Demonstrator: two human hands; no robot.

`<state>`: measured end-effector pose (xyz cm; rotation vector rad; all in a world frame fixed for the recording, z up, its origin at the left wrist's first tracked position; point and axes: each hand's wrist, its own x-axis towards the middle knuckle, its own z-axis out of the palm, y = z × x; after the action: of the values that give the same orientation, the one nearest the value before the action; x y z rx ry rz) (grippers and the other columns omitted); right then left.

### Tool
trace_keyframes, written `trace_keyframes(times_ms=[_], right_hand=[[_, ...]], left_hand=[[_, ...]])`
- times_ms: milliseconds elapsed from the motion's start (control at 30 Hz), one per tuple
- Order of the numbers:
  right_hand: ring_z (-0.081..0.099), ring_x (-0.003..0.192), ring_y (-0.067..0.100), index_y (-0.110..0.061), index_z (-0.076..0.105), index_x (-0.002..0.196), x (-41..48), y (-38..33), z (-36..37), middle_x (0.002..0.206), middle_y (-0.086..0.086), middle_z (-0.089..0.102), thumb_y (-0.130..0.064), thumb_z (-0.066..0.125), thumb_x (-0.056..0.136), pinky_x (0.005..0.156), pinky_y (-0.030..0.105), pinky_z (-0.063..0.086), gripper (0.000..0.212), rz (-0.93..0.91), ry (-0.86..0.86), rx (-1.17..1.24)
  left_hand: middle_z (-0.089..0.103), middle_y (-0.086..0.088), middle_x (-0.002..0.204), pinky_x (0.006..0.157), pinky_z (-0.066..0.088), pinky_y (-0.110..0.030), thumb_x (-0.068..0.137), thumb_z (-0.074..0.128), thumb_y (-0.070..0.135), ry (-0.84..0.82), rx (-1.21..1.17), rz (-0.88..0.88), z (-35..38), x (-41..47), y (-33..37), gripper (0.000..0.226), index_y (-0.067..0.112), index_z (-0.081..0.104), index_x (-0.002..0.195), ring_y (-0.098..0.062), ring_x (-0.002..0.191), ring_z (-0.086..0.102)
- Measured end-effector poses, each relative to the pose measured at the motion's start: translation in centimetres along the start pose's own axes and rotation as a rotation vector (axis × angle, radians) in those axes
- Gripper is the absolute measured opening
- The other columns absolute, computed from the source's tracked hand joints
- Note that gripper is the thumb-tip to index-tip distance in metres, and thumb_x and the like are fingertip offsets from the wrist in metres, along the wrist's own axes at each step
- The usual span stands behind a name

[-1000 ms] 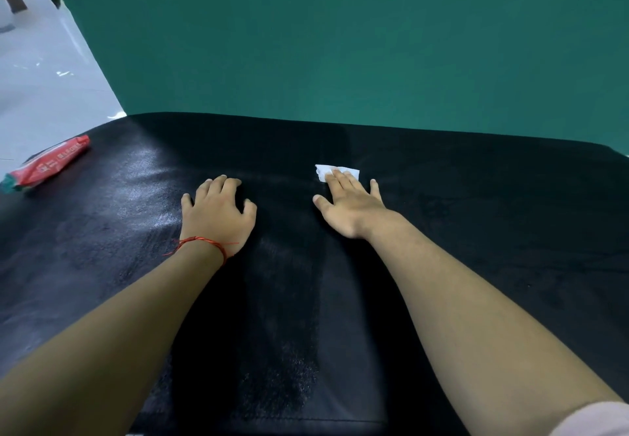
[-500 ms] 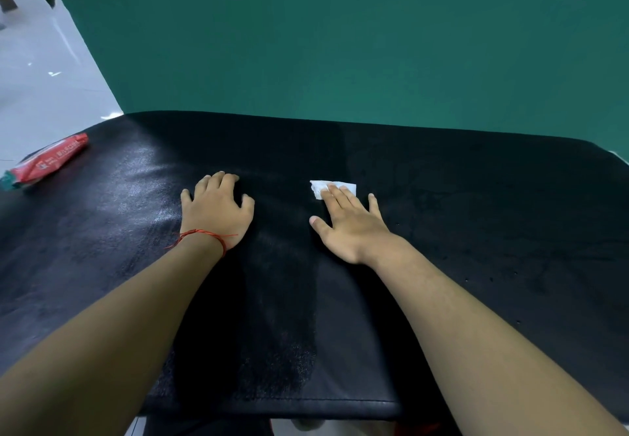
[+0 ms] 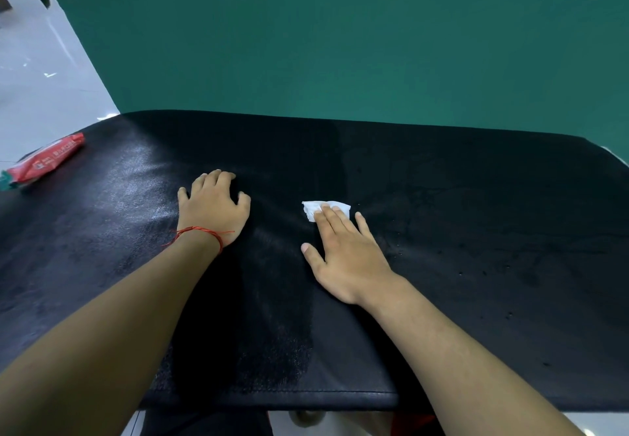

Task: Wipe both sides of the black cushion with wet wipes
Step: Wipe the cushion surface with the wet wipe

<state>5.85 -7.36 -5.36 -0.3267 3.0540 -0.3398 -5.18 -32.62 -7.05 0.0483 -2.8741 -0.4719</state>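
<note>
- Right hand (image 3: 343, 251), palm down with fingers straight and slightly spread, presses a folded white wet wipe (image 3: 318, 209) flat beneath its fingertips. No finger curls round the wipe, which peeks out at the hand's 11 o'clock.
- Left hand (image 3: 212, 207) rests palm down at 9 o'clock from the right one, well apart from the wipe. Its fingers are relaxed, tips bent onto the black cushion (image 3: 476, 231), and it holds nothing. A red string bracelet (image 3: 200, 231) circles the wrist.
- Lying flat, the black cushion fills the lower frame from 3 to 9 o'clock, with a stitched seam along its near edge at 6 o'clock. A pale sheen shows on its top toward 10 o'clock of the left hand.
- At the frame's 9 o'clock, by the cushion's left end, lies a red packet (image 3: 44, 163) with a green tip. White writing on its label is too small to read, and neither its contents nor whether it is open can be told.
- Behind, a green backdrop (image 3: 340, 44) rises at 12 o'clock, with pale floor (image 3: 41, 88) at 10 o'clock.
</note>
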Motion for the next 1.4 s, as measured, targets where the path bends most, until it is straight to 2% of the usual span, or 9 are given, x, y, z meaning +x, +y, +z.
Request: trace_keyframes(times_ms=[267,367,467,567,700,867,1033,1167,1400], right_hand=[[0.002,0.163,0.009,-0.018,0.018,0.17,-3.7,-0.6,0.0,0.177,-0.003,0.013,-0.06,0.017,0.108,0.133,0.04,-0.004,0.075,-0.035,0.021,-0.004],[0.008,0.163,0.011,-0.016,0.024,0.169,-4.5,-0.9,0.1,0.176,-0.002,0.019,-0.052,0.024,0.111,0.133,0.034,0.001,0.067,-0.031,0.036,0.039],[0.024,0.16,0.016,-0.012,0.04,0.163,-4.6,-1.3,0.7,0.17,0.004,0.037,-0.043,0.024,0.111,0.131,0.029,0.013,0.062,-0.027,0.096,0.05],[0.045,0.151,0.021,-0.006,0.058,0.15,-4.9,-1.7,1.5,0.154,0.01,0.058,-0.039,0.019,0.106,0.127,0.033,0.03,0.067,-0.036,0.163,-0.008],[0.055,0.142,0.023,-0.004,0.066,0.141,-6.4,-2.0,1.8,0.144,0.011,0.066,-0.032,0.028,0.105,0.124,0.037,0.037,0.059,-0.057,0.194,-0.04],[0.055,0.143,0.021,-0.005,0.066,0.142,-8.7,-2.2,2.0,0.145,0.009,0.065,-0.031,0.035,0.104,0.123,0.031,0.032,0.055,-0.087,0.219,-0.051],[0.043,0.152,0.018,-0.007,0.056,0.151,-11.2,-2.8,1.7,0.157,0.006,0.054,-0.033,0.031,0.105,0.127,0.027,0.021,0.059,-0.102,0.172,-0.016],[0.046,0.149,0.017,-0.01,0.059,0.15,-13.6,-3.5,1.5,0.157,0.005,0.055,-0.032,0.037,0.104,0.126,0.029,0.024,0.055,-0.109,0.174,-0.063],[0.034,0.156,0.016,-0.011,0.053,0.155,-17.1,-3.9,2.8,0.163,0.004,0.048,-0.036,0.039,0.107,0.13,0.032,0.023,0.055,-0.171,0.15,-0.095]], left_hand=[[0.049,0.001,0.155,0.121,0.025,-0.062,0.095,0.039,0.05,0.004,0.0,-0.004,0.1,0.1,0.0,0.054,0.027,0.052,0.143,-0.025,0.149,0.036],[0.049,0.001,0.155,0.121,0.024,-0.062,0.096,0.04,0.049,0.004,-0.002,-0.003,0.1,0.1,0.1,0.054,0.026,0.052,0.143,-0.025,0.15,0.035],[0.049,0.001,0.155,0.121,0.024,-0.062,0.096,0.039,0.049,0.002,0.0,-0.003,0.1,0.1,0.1,0.054,0.026,0.052,0.143,-0.025,0.149,0.035],[0.05,0.001,0.154,0.121,0.024,-0.062,0.096,0.04,0.049,0.0,-0.007,-0.004,0.1,0.1,0.1,0.053,0.026,0.052,0.142,-0.025,0.149,0.036],[0.049,0.001,0.154,0.121,0.024,-0.062,0.096,0.039,0.049,-0.004,-0.012,-0.005,0.0,0.1,0.1,0.054,0.026,0.052,0.143,-0.025,0.149,0.035],[0.049,0.002,0.154,0.122,0.023,-0.062,0.095,0.038,0.05,-0.011,-0.013,-0.006,0.0,0.1,0.1,0.055,0.027,0.052,0.143,-0.025,0.149,0.035],[0.05,0.002,0.154,0.121,0.024,-0.062,0.095,0.038,0.05,-0.014,-0.012,-0.002,0.0,0.1,0.0,0.055,0.027,0.052,0.143,-0.025,0.148,0.036],[0.05,0.001,0.153,0.121,0.024,-0.062,0.096,0.039,0.049,-0.012,-0.005,-0.006,-0.1,0.1,0.1,0.054,0.027,0.052,0.143,-0.026,0.148,0.036],[0.05,0.001,0.154,0.121,0.024,-0.062,0.096,0.038,0.05,-0.024,-0.005,-0.009,-0.1,0.1,0.1,0.055,0.026,0.052,0.143,-0.026,0.149,0.036]])
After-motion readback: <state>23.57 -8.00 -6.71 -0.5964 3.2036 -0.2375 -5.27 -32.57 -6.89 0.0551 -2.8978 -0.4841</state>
